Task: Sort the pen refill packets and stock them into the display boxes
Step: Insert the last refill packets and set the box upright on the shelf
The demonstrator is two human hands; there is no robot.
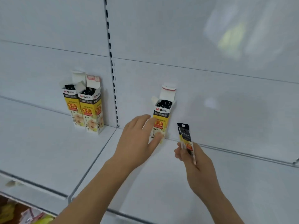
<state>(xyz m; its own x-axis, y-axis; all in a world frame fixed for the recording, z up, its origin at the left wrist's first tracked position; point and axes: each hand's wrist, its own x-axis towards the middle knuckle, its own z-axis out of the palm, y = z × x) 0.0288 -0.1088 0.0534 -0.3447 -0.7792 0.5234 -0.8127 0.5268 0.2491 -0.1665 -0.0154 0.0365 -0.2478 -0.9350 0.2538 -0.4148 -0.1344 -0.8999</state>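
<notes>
A yellow and white display box [163, 112] stands upright against the back panel of the white shelf [161, 183], its top flap open and black packet tops showing inside. My left hand [137, 141] touches the box's lower front with fingers stretched out. To the right of the box, my right hand [192, 159] pinches a slim black and yellow refill packet [186, 138], held upright. Two more open display boxes [85, 107] stand side by side further left on the neighbouring shelf section, both filled with packets.
A slotted upright rail [112, 65] divides the white back panel between the two shelf sections. Below the front edge at the bottom left, yellow packaged goods [24, 214] show on a lower level. The shelf surface runs on to the right.
</notes>
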